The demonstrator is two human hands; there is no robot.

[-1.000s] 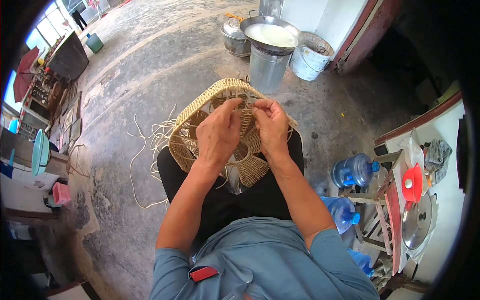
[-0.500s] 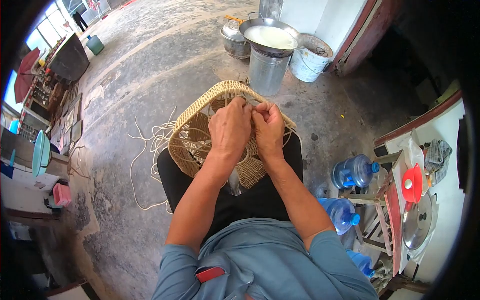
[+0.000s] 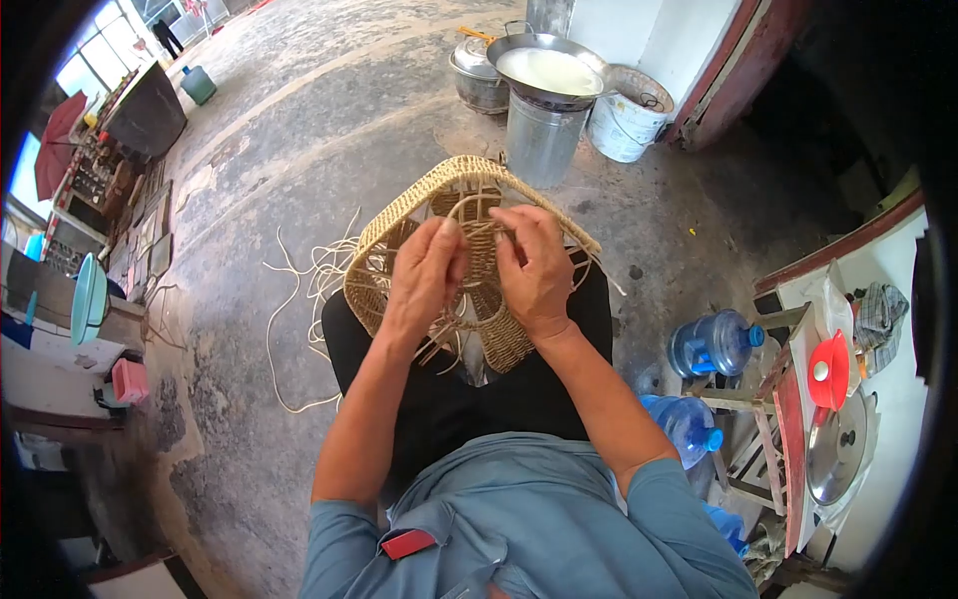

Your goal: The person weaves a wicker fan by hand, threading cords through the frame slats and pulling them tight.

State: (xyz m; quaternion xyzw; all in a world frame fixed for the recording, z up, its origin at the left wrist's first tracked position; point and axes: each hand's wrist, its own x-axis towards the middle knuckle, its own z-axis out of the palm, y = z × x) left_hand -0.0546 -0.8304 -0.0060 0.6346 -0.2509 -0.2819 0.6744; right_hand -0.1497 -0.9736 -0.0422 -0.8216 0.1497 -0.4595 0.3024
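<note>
A woven straw-coloured basket (image 3: 429,184) with a thick wrapped rim and gaps in its sides rests on the person's lap. Inside its opening, my left hand (image 3: 424,275) pinches a pale cord (image 3: 467,203) between thumb and fingers. That cord arches over toward my right hand (image 3: 537,262), whose thumb and fingertips are drawn together near its other end. Whether those right fingertips grip the cord itself is hard to see. Loose cord strands (image 3: 284,329) trail from the basket's left side onto the floor.
Ahead stands a metal bucket (image 3: 544,140) bearing a wide pan (image 3: 579,48) of white liquid, beside a lidded pot (image 3: 479,85) and a white pail (image 3: 629,120). Blue water bottles (image 3: 714,342) and a wooden stand (image 3: 773,439) are at right.
My hands, close together before, have moved apart, the left one going left and down. A cord arc now shows between them. The view has shifted slightly.
</note>
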